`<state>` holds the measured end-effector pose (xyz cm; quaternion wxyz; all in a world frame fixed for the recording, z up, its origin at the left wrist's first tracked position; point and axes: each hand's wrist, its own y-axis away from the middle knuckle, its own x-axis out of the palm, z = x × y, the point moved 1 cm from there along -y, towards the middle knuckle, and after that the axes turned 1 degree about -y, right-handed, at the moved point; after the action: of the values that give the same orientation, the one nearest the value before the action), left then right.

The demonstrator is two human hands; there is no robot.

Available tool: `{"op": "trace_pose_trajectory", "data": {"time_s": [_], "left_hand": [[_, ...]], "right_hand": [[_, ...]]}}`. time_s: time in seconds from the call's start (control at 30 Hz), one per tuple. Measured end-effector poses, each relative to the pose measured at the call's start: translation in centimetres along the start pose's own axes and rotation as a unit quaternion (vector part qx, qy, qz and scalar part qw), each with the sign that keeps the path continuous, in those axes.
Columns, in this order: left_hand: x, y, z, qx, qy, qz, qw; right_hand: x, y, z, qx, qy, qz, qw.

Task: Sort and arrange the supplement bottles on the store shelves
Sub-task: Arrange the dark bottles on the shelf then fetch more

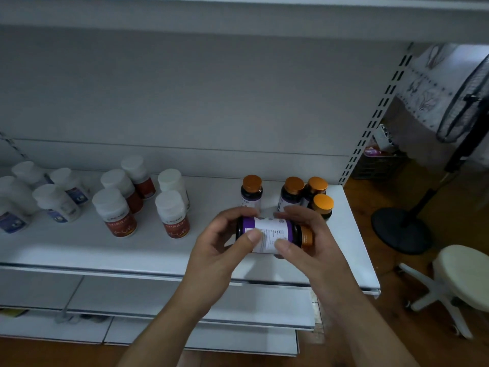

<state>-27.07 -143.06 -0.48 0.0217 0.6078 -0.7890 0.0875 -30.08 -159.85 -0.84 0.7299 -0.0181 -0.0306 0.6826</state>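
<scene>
**Bottle held sideways in both hands over the shelf**

Hands meet just right of the frame's centre, both curled on one dark bottle (pixel 272 234) with a purple-and-white label and an orange cap. It lies on its side in the air in front of the white shelf (pixel 79 250), cap pointing toward the right of the frame. The left hand (pixel 219 242) grips the base end, thumb pressed on the printed label and fingers wrapped over the top. The right hand (pixel 304 234) grips the cap end, thumb on the lower edge of the label and fingers curled behind the bottle.

Just above the hands in the picture, four matching orange-capped bottles (pixel 291 193) stand upright on the shelf. One stands alone to the left, and three are clustered close together toward the shelf's right end. Left of centre stands a loose group of white-capped, red-labelled bottles (pixel 115 213), all upright. At the far left edge is another group of white bottles with blue labels (pixel 55 202), blurred by the lens.

Lower shelves (pixel 185 298) show beneath the arms. At the right edge of the frame a black standing fan (pixel 465 102) and a cream-topped stool (pixel 460 271) stand on a wooden floor.
</scene>
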Motion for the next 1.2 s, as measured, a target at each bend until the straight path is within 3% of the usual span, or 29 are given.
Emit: {"op": "trace_pose_trajectory", "data": {"time_s": [0.27,0.43,0.6,0.8,0.97,1.2], "left_hand": [[-0.43,-0.08,0.56,-0.006,-0.001,0.045,0.999],[-0.54,-0.5,0.83,-0.028,-0.023,-0.016,0.999],[-0.6,-0.33,0.45,0.007,-0.008,0.04,0.999],[-0.43,-0.76,0.33,-0.007,-0.032,-0.02,0.999],[-0.77,-0.55,0.47,0.012,0.0,0.046,0.999],[-0.75,-0.8,0.3,-0.027,-0.003,-0.021,0.999]], "right_hand": [[0.26,-0.3,0.07,0.027,-0.031,-0.065,0.997],[-0.04,-0.12,0.2,0.004,-0.013,-0.021,1.0],[0.14,-0.38,0.04,0.019,-0.06,-0.052,0.997],[0.01,-0.35,0.02,0.003,-0.016,-0.015,1.0],[0.16,-0.72,0.16,0.015,-0.053,-0.046,0.997],[-0.12,-0.65,0.21,0.006,-0.023,-0.003,1.0]]}}
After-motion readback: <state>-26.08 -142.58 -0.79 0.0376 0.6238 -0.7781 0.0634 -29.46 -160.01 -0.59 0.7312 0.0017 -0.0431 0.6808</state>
